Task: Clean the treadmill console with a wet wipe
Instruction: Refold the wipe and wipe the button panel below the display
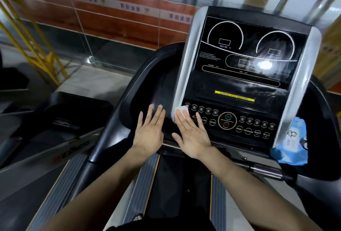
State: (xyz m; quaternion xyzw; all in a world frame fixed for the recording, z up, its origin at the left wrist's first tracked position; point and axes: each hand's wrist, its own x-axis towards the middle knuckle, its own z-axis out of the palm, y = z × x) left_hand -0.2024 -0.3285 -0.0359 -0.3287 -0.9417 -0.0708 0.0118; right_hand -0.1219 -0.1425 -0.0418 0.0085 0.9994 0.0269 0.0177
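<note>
Under right hand (191,132), crumpled white wipe (182,111)

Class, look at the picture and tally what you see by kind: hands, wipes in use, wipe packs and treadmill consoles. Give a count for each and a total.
Hands: 2, left hand and right hand
Wet wipe in use: 1, under the right fingers
Wipe pack: 1, blue
Treadmill console: 1
Total: 5

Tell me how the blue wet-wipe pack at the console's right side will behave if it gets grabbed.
The wet-wipe pack looks like a soft, crinkled film pouch, so it will likely flex and sag rather than stay stiff. Its glossy wrapper may be slippery. It leans against the console edge, so a nudge could topple it.
</note>
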